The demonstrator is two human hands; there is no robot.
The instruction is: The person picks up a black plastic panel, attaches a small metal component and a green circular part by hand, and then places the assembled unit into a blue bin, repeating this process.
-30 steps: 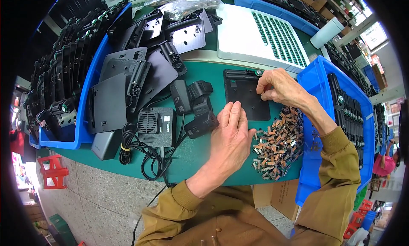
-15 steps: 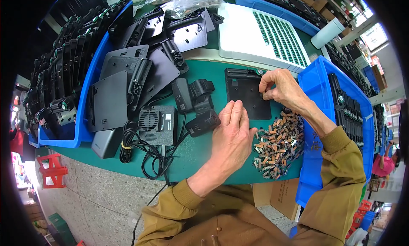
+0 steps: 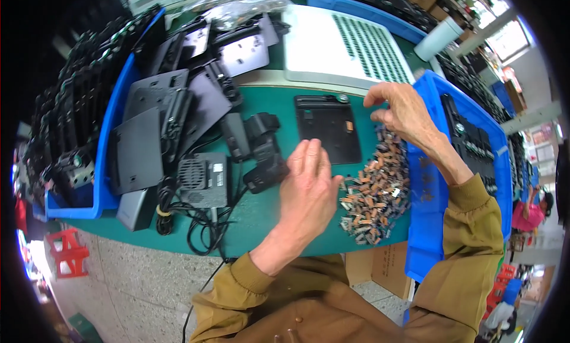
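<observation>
A flat black plastic panel (image 3: 328, 144) with a tube-like ridge along its far edge lies on the green table. Near its right edge sits a small copper-coloured piece (image 3: 350, 127). My left hand (image 3: 310, 185) lies flat, its fingertips at the panel's near left corner, holding nothing. Off the panel's right side hovers my right hand (image 3: 405, 114), thumb and fingers apart, with nothing visible between them. Below it spreads a heap of small copper-and-dark parts (image 3: 375, 194).
Left of the panel are a black clamp-like device (image 3: 261, 144), a vented box (image 3: 205, 179) and coiled cables. Stacked panels (image 3: 139, 150) lean by a blue bin (image 3: 113, 147). A white tray (image 3: 309, 43) stands behind; another blue bin (image 3: 424, 224) holds black parts at right.
My right hand has lifted off the panel and moved right, its fingers parting. The copper-coloured piece on the panel now shows. My left hand keeps its place; the whole view has shifted slightly.
</observation>
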